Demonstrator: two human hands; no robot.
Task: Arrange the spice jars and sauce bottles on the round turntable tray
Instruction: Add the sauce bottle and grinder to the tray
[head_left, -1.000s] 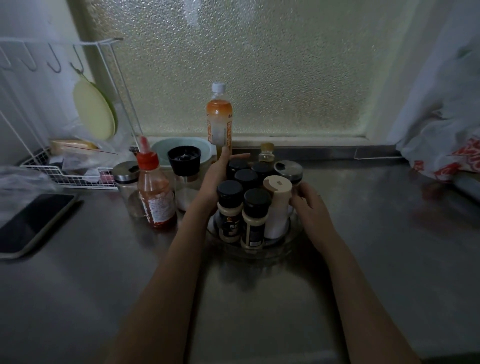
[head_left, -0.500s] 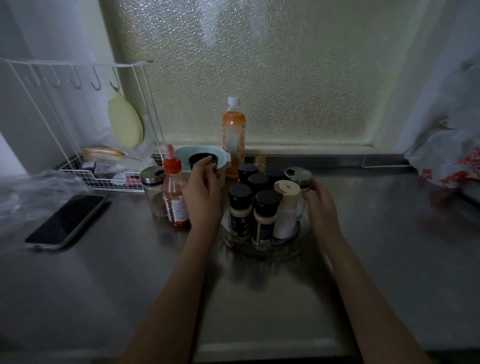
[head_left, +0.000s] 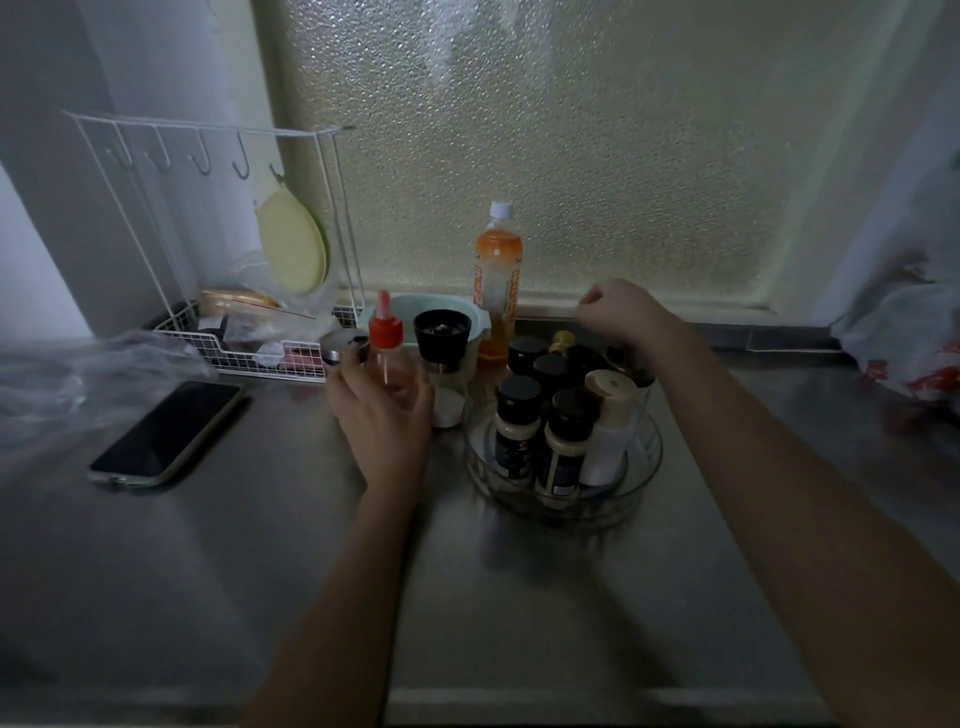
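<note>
Head view, left hand (head_left: 382, 415): wrapped around the body of the red-capped sauce bottle (head_left: 385, 353), fingers closed on it; the bottle stands upright, left of the tray, whether lifted or resting on the surface (head_left: 519, 597) cannot be told.
Head view, right hand (head_left: 618, 312): raised above the far side of the tray, fingers loosely curled, clamped on nothing visible.
Turntable tray (head_left: 641, 467): clear, round, low-walled, on the surface; crowded with upright black-lidded spice jars (head_left: 517, 431) and a cream-capped white bottle (head_left: 608, 426).
Still off the tray: black-topped grinder (head_left: 442, 364) just beside the left hand, a steel-lidded jar (head_left: 337, 348) behind it, an orange bottle (head_left: 497, 280) by the window.
Handling, sauce bottle: likely soft plastic, light, narrow nozzle; best held mid-body, not squeezed hard, since the sides probably give.
Handling, jars: probably rigid, smooth-sided, top-heavy when packed close; take by the shoulder under the lid.
Risk: little free room on the tray; a nudge could topple neighbours.
Bystanders: phone (head_left: 166, 434) and wire rack (head_left: 218, 249), well left.
</note>
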